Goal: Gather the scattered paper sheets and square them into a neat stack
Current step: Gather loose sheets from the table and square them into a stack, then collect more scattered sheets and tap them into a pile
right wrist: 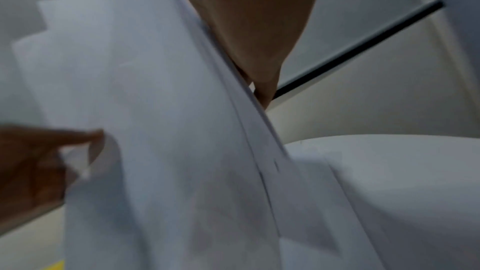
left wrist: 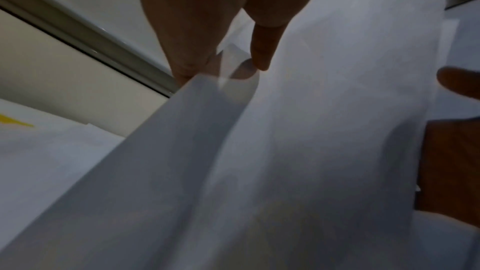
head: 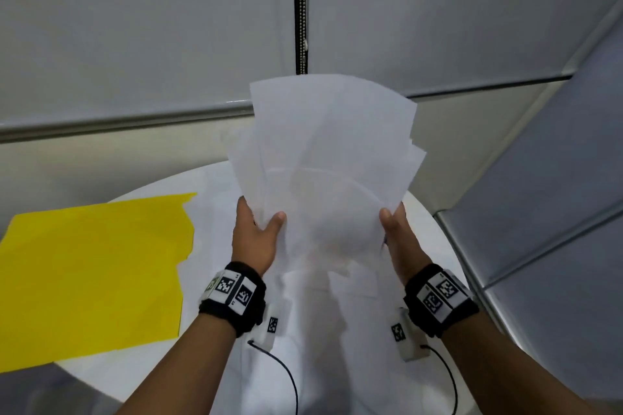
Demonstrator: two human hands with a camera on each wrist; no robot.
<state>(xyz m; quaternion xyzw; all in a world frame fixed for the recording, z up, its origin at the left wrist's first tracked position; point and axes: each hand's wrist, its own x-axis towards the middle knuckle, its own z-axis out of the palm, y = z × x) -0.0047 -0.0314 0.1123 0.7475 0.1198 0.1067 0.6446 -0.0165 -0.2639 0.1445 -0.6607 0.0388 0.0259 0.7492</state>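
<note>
Paper sheets (head: 332,158), fanned and uneven, held upright above the white table (head: 209,246); left hand (head: 254,239) and right hand (head: 399,242) pinching opposite side edges; likely light, limp, slippery; best gripped low at both sides.

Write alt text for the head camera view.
Two hands, left hand and right hand, hold a fanned, uneven bundle of white paper sheets upright above a round white table. A yellow sheet lies on the table's left side.
</note>
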